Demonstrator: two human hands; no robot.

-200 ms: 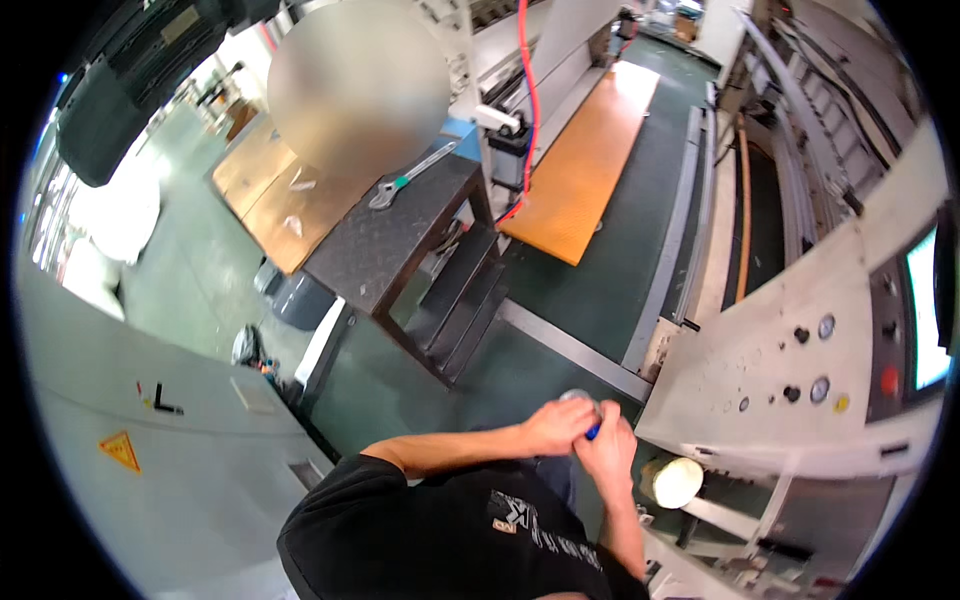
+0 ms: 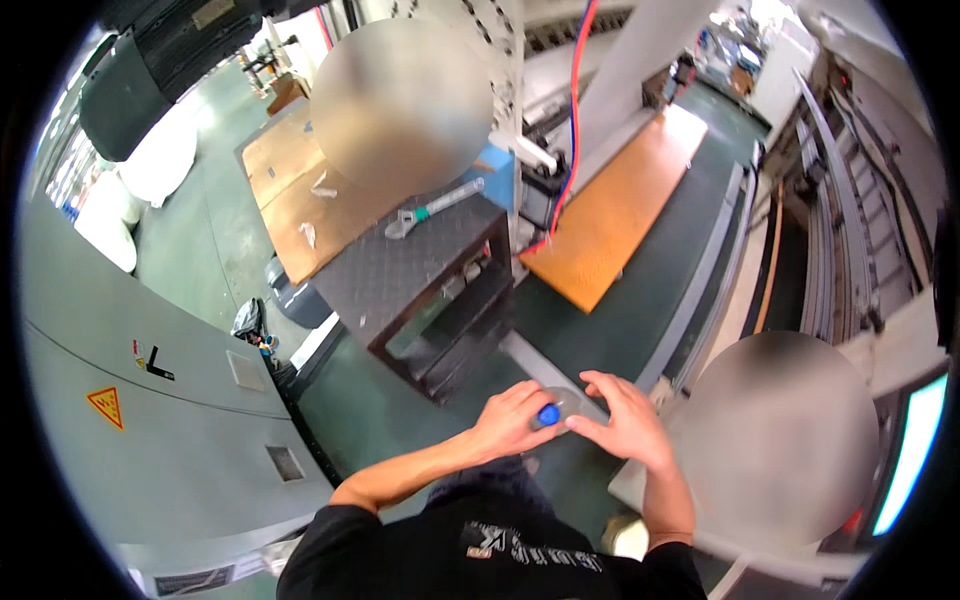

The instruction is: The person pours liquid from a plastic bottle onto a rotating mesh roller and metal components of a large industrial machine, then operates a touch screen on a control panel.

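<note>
Low in front of my body, my left hand (image 2: pixel 512 422) is closed around a greyish, see-through bottle (image 2: pixel 568 403) with a blue cap (image 2: pixel 548 414). The cap points up toward me, beside the left fingers. My right hand (image 2: pixel 632 428) stands at the bottle's right side with its fingers spread and curved. The right thumb reaches to the bottle's edge; whether it touches is unclear. The lower part of the bottle is hidden or blurred.
Ahead stands a dark metal step bench (image 2: pixel 400 270) with an adjustable wrench (image 2: pixel 435 208) and cardboard (image 2: pixel 290 190) on it. An orange board (image 2: pixel 620 215) lies beyond. A grey cabinet (image 2: pixel 190 400) is at left; a lit screen (image 2: pixel 910 455) is at right.
My hands have moved apart; the right one has opened and come off the bottle, while the left keeps hold. The view has shifted, so the bench and cabinet sit differently.
</note>
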